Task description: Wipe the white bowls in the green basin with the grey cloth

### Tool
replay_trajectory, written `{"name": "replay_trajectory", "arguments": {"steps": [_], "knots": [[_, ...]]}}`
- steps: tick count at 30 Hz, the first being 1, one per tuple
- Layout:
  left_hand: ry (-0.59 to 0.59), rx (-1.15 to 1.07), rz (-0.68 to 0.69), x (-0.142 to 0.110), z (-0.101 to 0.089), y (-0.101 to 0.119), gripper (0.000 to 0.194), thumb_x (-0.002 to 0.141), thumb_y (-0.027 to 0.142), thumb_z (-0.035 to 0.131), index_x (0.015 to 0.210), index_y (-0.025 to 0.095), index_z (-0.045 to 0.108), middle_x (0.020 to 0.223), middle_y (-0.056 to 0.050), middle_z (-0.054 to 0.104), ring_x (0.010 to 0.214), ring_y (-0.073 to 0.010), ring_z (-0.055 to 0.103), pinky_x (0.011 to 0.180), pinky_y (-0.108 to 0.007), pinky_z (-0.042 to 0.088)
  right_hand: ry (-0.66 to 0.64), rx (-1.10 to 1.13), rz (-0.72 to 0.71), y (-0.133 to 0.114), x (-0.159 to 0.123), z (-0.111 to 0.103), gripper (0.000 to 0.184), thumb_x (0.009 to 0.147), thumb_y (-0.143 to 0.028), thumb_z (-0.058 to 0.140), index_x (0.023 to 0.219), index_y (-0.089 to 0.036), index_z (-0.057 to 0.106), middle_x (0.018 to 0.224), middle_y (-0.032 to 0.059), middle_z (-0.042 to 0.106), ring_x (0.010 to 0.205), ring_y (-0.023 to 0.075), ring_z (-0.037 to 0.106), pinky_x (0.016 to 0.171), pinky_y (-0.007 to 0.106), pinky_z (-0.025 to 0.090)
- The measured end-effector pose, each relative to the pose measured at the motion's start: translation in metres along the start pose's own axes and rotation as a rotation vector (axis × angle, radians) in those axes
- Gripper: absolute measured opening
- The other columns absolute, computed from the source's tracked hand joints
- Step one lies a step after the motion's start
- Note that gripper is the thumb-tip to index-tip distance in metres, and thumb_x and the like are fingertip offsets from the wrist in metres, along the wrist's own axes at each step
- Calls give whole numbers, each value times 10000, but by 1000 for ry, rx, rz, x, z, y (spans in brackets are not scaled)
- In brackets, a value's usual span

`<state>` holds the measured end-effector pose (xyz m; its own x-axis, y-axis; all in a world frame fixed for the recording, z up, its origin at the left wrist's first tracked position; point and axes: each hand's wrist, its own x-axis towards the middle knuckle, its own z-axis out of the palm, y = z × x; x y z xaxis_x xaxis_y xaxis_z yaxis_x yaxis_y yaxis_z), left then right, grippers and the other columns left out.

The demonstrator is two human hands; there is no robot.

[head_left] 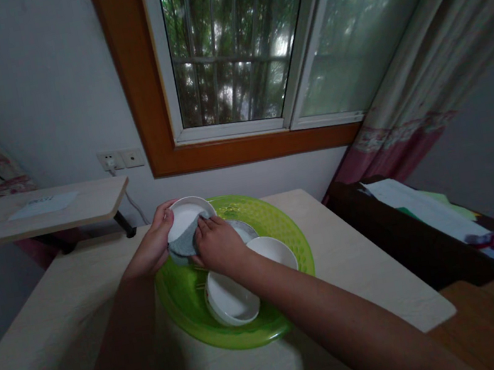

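My left hand is closed on the rim of a white bowl, thumb on the near side, and holds it tilted above the left part of a green plastic basin. Pressed against the inside of that bowl is a grey-blue cloth, gripped under the fingers of my right hand. Inside the basin lie more white bowls: one tilted near the front, another to the right. A further dish shows behind my right wrist, partly hidden.
The basin stands on a pale wooden table. A raised shelf with a paper sheet is at the left. Behind is a wall with sockets and a window. Papers lie on dark furniture at the right.
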<state>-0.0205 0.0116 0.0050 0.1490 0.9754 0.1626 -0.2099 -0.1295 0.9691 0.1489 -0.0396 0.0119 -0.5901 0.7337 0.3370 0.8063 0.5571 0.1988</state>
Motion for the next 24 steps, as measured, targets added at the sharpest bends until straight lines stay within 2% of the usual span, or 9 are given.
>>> {"name": "replay_trajectory", "arguments": {"steps": [3,6,12,17,24], "knots": [[0,3,17,3,-2,-3,534,927,565,610,1357,251,560,1248,-70,650,942,-184,620,746,-240,499,-74,42,-71,2,0,-2,251,953,-289,618,974,-71,740,992,197,765,928,292,711,906,425,525],[15,9,5,3,-3,-2,572,925,571,611,1402,262,540,1274,-76,645,937,-189,623,719,-243,500,-62,51,-147,4,-1,3,168,973,-176,569,1000,-97,715,992,155,760,891,260,710,858,398,532],[30,-16,-11,0,-2,3,588,940,564,591,1461,309,498,1306,-66,643,926,-193,640,696,-250,512,42,78,-241,9,-2,9,221,1036,-151,492,1167,-107,664,1212,154,716,1081,224,684,1063,400,476],[17,-126,-50,2,-3,4,620,912,458,672,1476,299,472,1240,-74,675,900,-186,664,683,-247,521,30,66,-220,15,-1,4,184,1010,-137,546,1109,-101,698,1155,156,737,1056,232,694,1094,421,461],[-15,-225,-111,-4,-4,12,630,860,320,731,1442,255,502,1170,-79,712,913,-202,690,775,-299,565,91,-3,-189,31,-4,-7,176,993,-136,563,997,-105,736,1067,140,750,1187,241,631,1275,470,234]]}}
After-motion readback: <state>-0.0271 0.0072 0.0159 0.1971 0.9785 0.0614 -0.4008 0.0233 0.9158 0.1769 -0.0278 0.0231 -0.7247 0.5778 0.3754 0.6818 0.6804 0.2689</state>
